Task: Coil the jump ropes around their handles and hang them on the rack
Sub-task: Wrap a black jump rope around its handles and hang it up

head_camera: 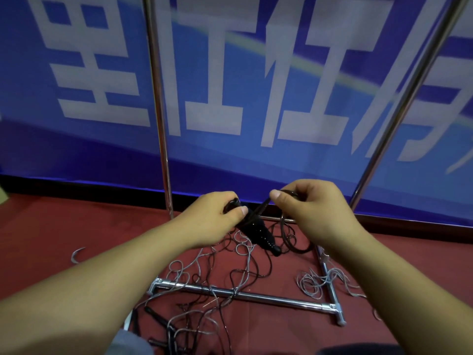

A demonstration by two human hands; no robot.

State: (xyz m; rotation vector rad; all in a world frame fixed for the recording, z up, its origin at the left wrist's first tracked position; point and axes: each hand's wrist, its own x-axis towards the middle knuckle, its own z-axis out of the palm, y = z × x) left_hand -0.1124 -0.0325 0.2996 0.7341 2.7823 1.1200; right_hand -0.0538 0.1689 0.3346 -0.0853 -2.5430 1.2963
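Nearest the viewer, loose grey and dark jump ropes (204, 298) are lying tangled on the red floor (51, 226), draped over the chrome base bar of the rack (245, 296). Above them, the left hand (212, 219) is gripping the black handles (261, 235) with curled fingers, and the handles are pointing down and to the right. The right hand (309, 208) is pinching a dark rope (262, 204) that is stretching across to the handles. Behind, two rack uprights are standing before a blue banner (256, 73).
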